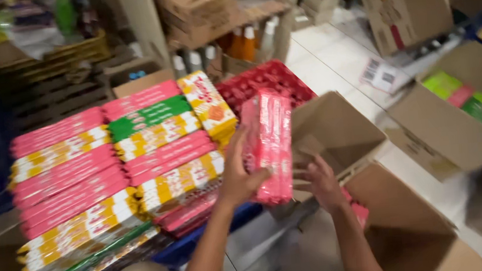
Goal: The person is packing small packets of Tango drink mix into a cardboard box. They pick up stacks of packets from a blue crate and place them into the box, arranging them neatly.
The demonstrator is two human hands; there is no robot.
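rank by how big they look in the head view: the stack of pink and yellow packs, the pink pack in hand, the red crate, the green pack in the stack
1. stack of packs
2. red crate, partly hidden, so unsure against the next
3. pink pack, held in the left hand, nearer the camera
4. green pack

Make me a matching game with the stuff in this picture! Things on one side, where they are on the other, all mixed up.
Things:
1. Pink pack
2. Red crate
3. Stacked packs
4. Right hand

Places:
A. Piled on the left
B. Open, by a cardboard box
C. Gripped in the left hand
D. Behind the pink pack

Pairs: 1-C, 2-D, 3-A, 4-B
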